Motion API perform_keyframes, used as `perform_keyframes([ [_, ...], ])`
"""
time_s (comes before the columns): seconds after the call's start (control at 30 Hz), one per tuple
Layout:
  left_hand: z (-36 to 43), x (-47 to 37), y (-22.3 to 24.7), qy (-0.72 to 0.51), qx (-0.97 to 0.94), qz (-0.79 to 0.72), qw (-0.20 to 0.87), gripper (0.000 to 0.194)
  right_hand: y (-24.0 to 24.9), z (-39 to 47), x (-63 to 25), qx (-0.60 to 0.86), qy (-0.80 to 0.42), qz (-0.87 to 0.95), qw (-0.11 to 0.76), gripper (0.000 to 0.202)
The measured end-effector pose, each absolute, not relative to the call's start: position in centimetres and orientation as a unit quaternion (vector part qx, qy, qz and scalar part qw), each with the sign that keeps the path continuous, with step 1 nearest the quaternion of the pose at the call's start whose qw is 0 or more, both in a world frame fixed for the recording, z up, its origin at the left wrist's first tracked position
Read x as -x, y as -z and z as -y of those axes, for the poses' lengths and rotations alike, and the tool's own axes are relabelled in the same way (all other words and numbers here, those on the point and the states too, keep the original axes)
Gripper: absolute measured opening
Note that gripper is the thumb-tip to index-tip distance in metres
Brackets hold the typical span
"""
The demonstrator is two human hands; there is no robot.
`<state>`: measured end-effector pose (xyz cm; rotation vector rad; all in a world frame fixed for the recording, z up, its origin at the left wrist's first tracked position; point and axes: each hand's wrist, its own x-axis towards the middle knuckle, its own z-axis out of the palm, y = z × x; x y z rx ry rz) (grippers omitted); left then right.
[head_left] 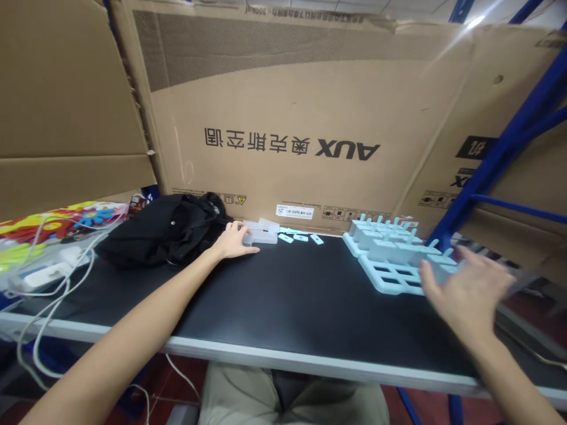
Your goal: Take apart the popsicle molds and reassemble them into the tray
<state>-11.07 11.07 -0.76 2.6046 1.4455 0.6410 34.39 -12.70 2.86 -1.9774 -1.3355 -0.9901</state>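
Observation:
My left hand [234, 241] rests on the black tabletop, with fingers and thumb curved around a translucent plastic box [248, 238]. Other translucent box pieces [264, 237] lie just right of it. My right hand [469, 289], smeared by motion, is at the near right corner of a light blue rack [390, 283]. Its thumb is beside a light blue ice-pop mould [440, 270], and whether it grips the mould cannot be told. More moulds with upright stick handles [390, 245] stand in the rack's slots. Several small light blue flat pieces [301, 237] lie at the back.
A black bag [163, 230] lies at the left, beside white cables and a power strip [51, 271]. Colourful items [57, 224] sit behind. A large cardboard sheet [274, 106] walls off the back. A blue metal frame [491, 159] rises at the right. The table's front edge [283, 356] is pale metal.

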Motion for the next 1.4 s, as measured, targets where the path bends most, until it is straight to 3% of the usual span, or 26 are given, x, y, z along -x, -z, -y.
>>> perform_keyframes([
  [0.13,-11.1,10.9,1.1,-0.218,-0.859,-0.459,0.069,0.061,-2.9,6.6,-25.3,0.595,0.214,0.742,0.222,0.048],
  [0.23,-11.3,10.9,1.5,-0.218,-0.863,-0.448,0.085,0.060,-1.5,0.7,-18.7,0.499,0.126,0.843,0.155,0.051],
  [0.4,-12.0,11.3,2.0,-0.246,-0.861,-0.436,0.086,0.067,-0.1,-5.4,-13.7,0.502,0.080,0.848,0.149,0.043],
  [0.53,-12.5,11.8,2.0,-0.240,-0.868,-0.426,0.084,0.065,0.1,-5.0,-15.3,0.499,0.060,0.850,0.161,0.036],
  [0.73,-11.8,11.3,1.3,-0.221,-0.866,-0.449,0.019,0.064,0.1,-3.9,-20.4,0.493,0.025,0.858,0.145,0.050],
  [1.0,-8.5,4.3,0.0,-0.193,-0.929,-0.307,-0.072,0.031,-0.7,-4.3,-21.8,0.505,-0.031,0.852,0.135,0.037],
  [1.13,-8.7,0.5,0.5,-0.184,-0.938,-0.289,-0.057,0.039,-1.2,-1.9,-22.6,0.473,-0.041,0.868,0.146,0.036],
  [1.4,-9.8,0.8,1.8,-0.180,-0.933,-0.311,0.006,0.026,-2.3,0.4,-22.9,0.442,-0.131,0.872,0.167,0.035],
])
